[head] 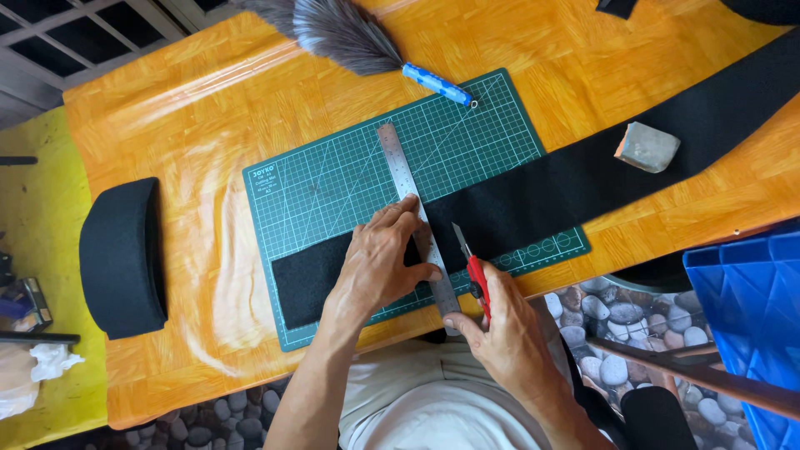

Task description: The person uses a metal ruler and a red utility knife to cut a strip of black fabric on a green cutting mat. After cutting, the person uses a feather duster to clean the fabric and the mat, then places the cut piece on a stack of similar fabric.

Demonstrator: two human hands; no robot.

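A long black fabric strip [583, 179] lies across a green cutting mat [350, 179] on an orange table [208, 108]. A steel ruler [400, 162] lies across the strip. My left hand [379, 262] presses flat on the ruler and fabric, fingers spread. My right hand [496, 329] grips a red utility knife [472, 271], its blade extended and touching the fabric just right of the ruler's edge.
A grey feather duster with a blue handle [354, 37] lies at the back. A grey stone block [646, 148] rests on the strip at right. A curved black foam piece [123, 258] sits at left. A blue crate [754, 308] stands at right.
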